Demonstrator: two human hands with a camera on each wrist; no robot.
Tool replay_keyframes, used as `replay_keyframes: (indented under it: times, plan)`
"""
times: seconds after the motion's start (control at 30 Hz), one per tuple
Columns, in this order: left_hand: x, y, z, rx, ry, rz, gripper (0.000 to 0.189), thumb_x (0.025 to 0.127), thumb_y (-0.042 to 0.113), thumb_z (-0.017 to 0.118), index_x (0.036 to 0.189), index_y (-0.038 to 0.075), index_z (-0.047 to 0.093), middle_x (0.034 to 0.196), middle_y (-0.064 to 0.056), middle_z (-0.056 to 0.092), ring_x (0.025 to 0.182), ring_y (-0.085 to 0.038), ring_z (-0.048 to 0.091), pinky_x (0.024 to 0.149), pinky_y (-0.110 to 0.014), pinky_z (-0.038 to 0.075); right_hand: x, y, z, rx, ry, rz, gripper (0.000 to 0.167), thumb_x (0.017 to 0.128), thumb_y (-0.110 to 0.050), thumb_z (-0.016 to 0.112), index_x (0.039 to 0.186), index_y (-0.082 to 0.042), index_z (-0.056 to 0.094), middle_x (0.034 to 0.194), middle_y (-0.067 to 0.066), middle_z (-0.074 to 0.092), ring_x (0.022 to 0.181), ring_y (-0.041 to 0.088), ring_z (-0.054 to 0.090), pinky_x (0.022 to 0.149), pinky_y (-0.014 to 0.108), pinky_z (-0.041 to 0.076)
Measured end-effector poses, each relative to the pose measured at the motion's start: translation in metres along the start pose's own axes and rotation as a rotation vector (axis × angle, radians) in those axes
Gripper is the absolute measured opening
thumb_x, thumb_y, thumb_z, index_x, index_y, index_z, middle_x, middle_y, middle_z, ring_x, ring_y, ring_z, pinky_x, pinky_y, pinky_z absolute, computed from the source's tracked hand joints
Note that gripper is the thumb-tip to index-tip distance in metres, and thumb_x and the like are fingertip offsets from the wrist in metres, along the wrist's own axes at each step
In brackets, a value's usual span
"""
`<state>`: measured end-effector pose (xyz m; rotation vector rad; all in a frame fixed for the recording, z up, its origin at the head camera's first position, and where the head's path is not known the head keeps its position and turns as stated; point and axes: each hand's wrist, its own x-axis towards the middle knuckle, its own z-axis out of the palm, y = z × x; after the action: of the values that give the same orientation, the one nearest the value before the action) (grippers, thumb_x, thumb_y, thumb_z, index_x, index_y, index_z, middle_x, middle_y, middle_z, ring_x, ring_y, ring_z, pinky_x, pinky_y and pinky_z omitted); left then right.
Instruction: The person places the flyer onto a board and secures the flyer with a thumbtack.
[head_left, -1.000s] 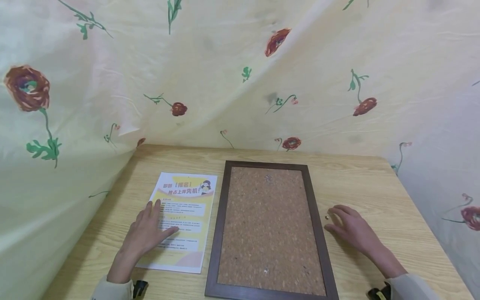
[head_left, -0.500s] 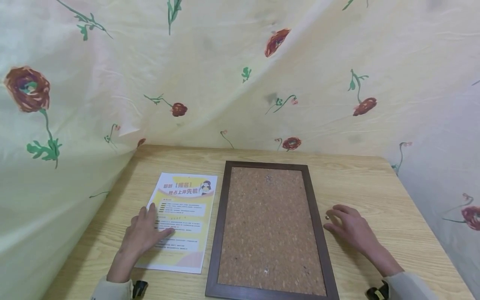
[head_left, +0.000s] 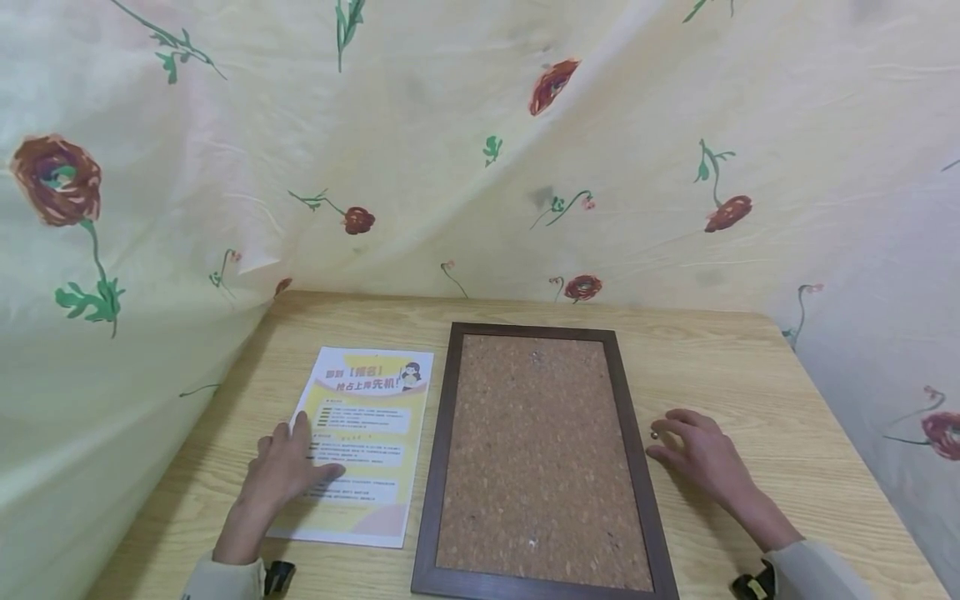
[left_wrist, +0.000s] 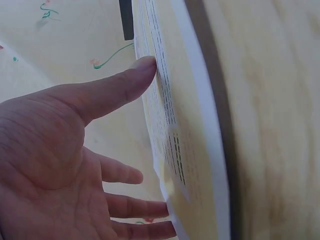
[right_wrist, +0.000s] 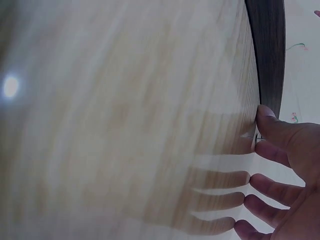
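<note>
A printed poster (head_left: 375,512), yellow and white with a cartoon figure, lies flat at the left of the table. My left hand (head_left: 277,471) rests at its left edge, thumb stretched over the sheet and fingers extended; in the left wrist view the thumb (left_wrist: 122,90) meets the printed side. To the right is a cork board (head_left: 540,458) in a dark brown frame. Beside its right edge, my right hand (head_left: 701,454) has thumb and index finger apart around a small shiny pin (head_left: 654,434). In the right wrist view the fingertips touch the tabletop around the pin (right_wrist: 257,137).
The wood-grain table (head_left: 720,367) carries all of this. A cream cloth (head_left: 450,150) with red flowers hangs behind it and along both sides. A few small pale and dark marks show on the cork. Dark straps sit at both wrists.
My left hand has slid a little left and toward me over the poster, showing more of its print. The right hand has stayed almost still by the pin.
</note>
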<state>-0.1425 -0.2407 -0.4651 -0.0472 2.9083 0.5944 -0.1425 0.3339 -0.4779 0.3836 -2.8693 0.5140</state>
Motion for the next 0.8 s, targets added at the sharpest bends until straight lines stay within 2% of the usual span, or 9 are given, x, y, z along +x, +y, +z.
replay_keyframes:
  times: [0.2, 0.33, 0.53, 0.8]
  plan:
    - [0.0015, -0.0031, -0.0007, -0.036, 0.003, -0.063, 0.132, 0.064, 0.051, 0.088, 0.147, -0.018, 0.012, 0.129, -0.049, 0.031, 0.112, -0.067, 0.035, 0.078, -0.074, 0.04, -0.0008, -0.0002, 0.0007, 0.001, 0.012, 0.008, 0.032, 0.077, -0.019, 0.085, 0.101, 0.0, 0.073, 0.113, 0.031, 0.062, 0.102, 0.052, 0.058, 0.08, 0.064, 0.048]
    - [0.0017, -0.0036, -0.0012, -0.057, 0.016, -0.096, 0.133, 0.062, 0.046, 0.091, 0.145, -0.02, 0.012, 0.122, -0.047, 0.033, 0.106, -0.063, 0.039, 0.074, -0.067, 0.043, -0.001, 0.0008, 0.0013, 0.004, 0.024, 0.003, 0.032, 0.077, -0.018, 0.085, 0.101, 0.0, 0.073, 0.113, 0.031, 0.062, 0.102, 0.052, 0.058, 0.079, 0.065, 0.048]
    - [0.0028, -0.0014, -0.0018, -0.098, 0.006, -0.158, 0.135, 0.06, 0.039, 0.094, 0.145, -0.021, 0.009, 0.118, -0.044, 0.035, 0.105, -0.059, 0.042, 0.078, -0.063, 0.044, -0.0013, 0.0014, 0.0021, 0.007, 0.048, -0.007, 0.032, 0.075, -0.017, 0.086, 0.098, 0.0, 0.074, 0.11, 0.03, 0.064, 0.1, 0.051, 0.059, 0.078, 0.065, 0.048]
    - [0.0039, -0.0023, -0.0029, -0.182, -0.013, -0.145, 0.128, 0.064, 0.023, 0.093, 0.143, -0.024, 0.004, 0.121, -0.047, 0.035, 0.111, -0.061, 0.043, 0.089, -0.066, 0.042, 0.0006, 0.0028, 0.0033, 0.026, 0.051, 0.007, 0.031, 0.076, -0.018, 0.085, 0.098, 0.0, 0.074, 0.111, 0.03, 0.063, 0.1, 0.051, 0.058, 0.08, 0.065, 0.047]
